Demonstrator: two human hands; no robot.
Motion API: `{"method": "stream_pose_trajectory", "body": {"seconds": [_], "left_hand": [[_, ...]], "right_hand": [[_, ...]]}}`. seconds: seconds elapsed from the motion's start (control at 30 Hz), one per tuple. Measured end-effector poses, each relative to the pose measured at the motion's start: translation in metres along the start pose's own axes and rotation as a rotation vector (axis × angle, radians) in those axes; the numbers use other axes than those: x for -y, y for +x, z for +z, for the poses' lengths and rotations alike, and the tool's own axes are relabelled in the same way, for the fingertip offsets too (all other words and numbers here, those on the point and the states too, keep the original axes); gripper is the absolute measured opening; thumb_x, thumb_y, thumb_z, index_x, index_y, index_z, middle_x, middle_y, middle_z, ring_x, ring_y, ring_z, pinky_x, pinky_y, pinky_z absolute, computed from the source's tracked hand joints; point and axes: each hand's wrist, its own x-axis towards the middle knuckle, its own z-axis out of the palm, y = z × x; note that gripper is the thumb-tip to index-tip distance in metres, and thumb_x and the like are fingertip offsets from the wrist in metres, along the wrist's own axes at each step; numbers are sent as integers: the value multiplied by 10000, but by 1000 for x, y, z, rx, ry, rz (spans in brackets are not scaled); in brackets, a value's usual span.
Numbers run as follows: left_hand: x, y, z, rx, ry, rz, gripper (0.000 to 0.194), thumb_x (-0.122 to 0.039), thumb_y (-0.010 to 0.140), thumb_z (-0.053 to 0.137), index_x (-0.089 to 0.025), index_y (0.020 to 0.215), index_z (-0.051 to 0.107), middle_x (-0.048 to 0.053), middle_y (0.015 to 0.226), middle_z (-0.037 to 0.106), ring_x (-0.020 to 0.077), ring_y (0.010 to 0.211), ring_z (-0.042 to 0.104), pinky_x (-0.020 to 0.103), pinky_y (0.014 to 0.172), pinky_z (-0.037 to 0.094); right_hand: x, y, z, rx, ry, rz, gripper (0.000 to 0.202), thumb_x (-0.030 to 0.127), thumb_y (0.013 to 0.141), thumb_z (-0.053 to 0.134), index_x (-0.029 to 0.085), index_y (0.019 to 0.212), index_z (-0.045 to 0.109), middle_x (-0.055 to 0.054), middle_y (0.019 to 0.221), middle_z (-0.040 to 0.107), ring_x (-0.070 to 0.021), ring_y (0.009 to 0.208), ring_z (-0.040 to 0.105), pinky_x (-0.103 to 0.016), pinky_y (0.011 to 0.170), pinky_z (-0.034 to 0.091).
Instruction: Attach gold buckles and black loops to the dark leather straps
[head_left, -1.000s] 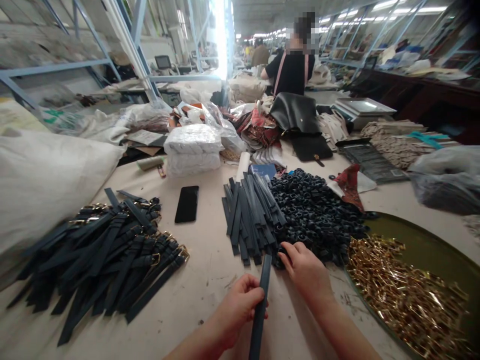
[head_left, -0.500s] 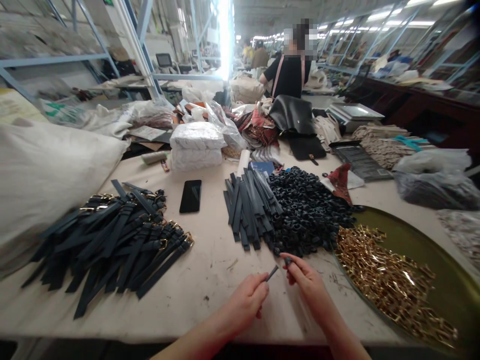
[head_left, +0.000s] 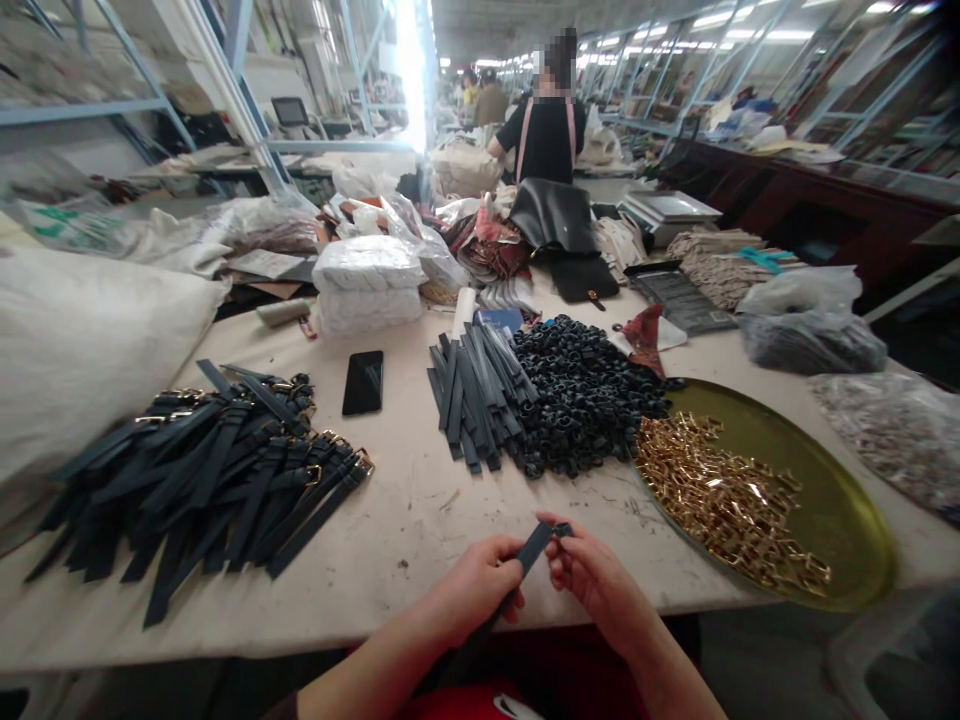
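My left hand [head_left: 487,580] is closed on a dark strap [head_left: 535,546], whose end sticks up past my thumb toward the right. Between the fingertips of my right hand [head_left: 589,570] is a small black strap loop [head_left: 562,530], right beside the strap's end. Whether the strap's tip is inside the loop, I cannot tell. Beyond my hands lies a heap of black loops [head_left: 592,400], touching a stack of loose straps [head_left: 476,395]. To the right, gold buckles [head_left: 727,510] are piled in a round, shallow tray [head_left: 847,500].
Straps with buckles fitted [head_left: 225,470] are heaped at the left, near a large white sack [head_left: 82,350]. A phone [head_left: 363,383] lies between the heaps. White wrapped bundles [head_left: 367,280] and a black leather bag [head_left: 555,220] are farther back. A person in black [head_left: 551,135] stands beyond the table.
My two hands have come together, bringing the loop next to the strap's end. The strap has turned to show its broad face. The camera view has shifted, so the table's things appear farther left.
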Motion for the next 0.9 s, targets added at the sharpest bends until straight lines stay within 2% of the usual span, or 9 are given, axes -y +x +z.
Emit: {"method": "stream_pose_trajectory", "body": {"seconds": [0.1,0.27,0.4,0.53,0.67,0.8,0.9], "left_hand": [[3,1,1,0,-9,-19,302,-305,717,457,-147,937,591,-39,509,478,80,430,425,186,422,344],[7,7,1,-30,8,1,282,-288,702,454,-139,898,590,-43,503,476,89,435,428,200,429,362],[12,9,-2,-82,-52,-21,249,-235,694,445,-151,892,571,-46,515,486,88,453,446,190,438,365],[18,8,-11,-156,-150,1,207,-201,687,442,-145,858,544,-25,603,539,88,503,495,179,448,377],[23,5,-20,-259,-275,39,210,-192,721,430,-142,903,521,4,741,577,66,536,515,156,452,374],[27,4,-24,-293,-417,22,228,-189,748,431,-144,963,492,12,759,574,48,522,513,137,442,364],[30,5,-25,-275,-477,11,249,-181,746,442,-135,986,489,24,754,576,52,527,530,138,448,376]], "right_hand": [[-4,0,-1,-22,-7,-2,337,311,663,606,175,972,615,12,633,550,-92,503,457,-218,477,376],[-6,1,-1,-36,-82,-24,377,276,645,610,175,1006,577,12,706,563,-84,526,472,-214,509,397],[-5,8,-8,-161,-390,-120,380,351,685,574,160,1012,540,19,658,551,-106,500,473,-236,482,402],[-3,20,-11,-222,-761,-373,303,345,735,517,169,975,570,-8,668,572,-162,586,527,-292,572,437],[2,33,8,-148,-1089,-610,259,270,779,461,178,993,576,-59,842,574,-173,688,545,-312,683,441],[2,47,33,14,-1332,-674,237,176,768,469,204,973,584,-61,903,545,-173,744,545,-299,711,430],[-1,52,37,36,-1377,-678,179,142,751,473,194,864,600,-61,855,543,-196,779,535,-317,716,417]]}}
